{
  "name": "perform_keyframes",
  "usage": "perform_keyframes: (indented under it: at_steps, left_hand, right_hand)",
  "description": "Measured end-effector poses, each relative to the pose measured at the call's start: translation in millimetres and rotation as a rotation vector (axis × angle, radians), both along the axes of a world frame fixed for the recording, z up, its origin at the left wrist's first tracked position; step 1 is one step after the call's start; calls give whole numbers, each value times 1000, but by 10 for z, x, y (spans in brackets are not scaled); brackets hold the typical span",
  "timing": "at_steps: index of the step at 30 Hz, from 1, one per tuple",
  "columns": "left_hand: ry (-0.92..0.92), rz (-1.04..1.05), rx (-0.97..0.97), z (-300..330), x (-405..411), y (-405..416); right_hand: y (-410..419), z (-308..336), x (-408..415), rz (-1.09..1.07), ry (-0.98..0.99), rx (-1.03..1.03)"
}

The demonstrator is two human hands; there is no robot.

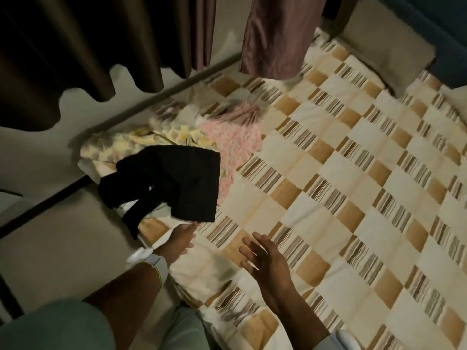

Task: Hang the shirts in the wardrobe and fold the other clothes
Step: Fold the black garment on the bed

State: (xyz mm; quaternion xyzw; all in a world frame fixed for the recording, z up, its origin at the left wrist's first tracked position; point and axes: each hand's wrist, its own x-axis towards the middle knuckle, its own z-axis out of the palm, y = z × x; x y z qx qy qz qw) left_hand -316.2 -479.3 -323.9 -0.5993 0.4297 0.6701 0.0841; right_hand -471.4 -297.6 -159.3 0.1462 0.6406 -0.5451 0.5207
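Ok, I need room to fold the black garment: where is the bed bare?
The checked quilt is bare right of the black garment and pink cloth, up to the pillow. Crowded: the clothes pile along the left edge.

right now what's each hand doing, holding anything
left hand: open, fingertips near the folded black garment, holding nothing
right hand: open, fingers spread, holding nothing
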Motion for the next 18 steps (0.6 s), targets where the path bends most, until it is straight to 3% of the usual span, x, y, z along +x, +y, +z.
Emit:
perform_keyframes:
  at_steps: [2, 10, 14, 16, 18]
  left_hand:
    - [37, 156, 181, -219, 15, -99]
    - [191, 680, 572, -714, -563, -244]
    - [201, 969, 536, -536, -936, -339]
    - [159, 975, 440, -240, -999, -401]
    - [-54, 770, 25, 169, -944, -420]
  right_hand:
    - [-129, -167, -1, 40, 52, 62]
    - [-241, -522, 20, 112, 121, 199]
    - [-116, -511, 37, 207, 214, 215]
    - [-46, -512, 72, 322, 331, 238]
    - [31, -420, 105, 419, 422, 209]
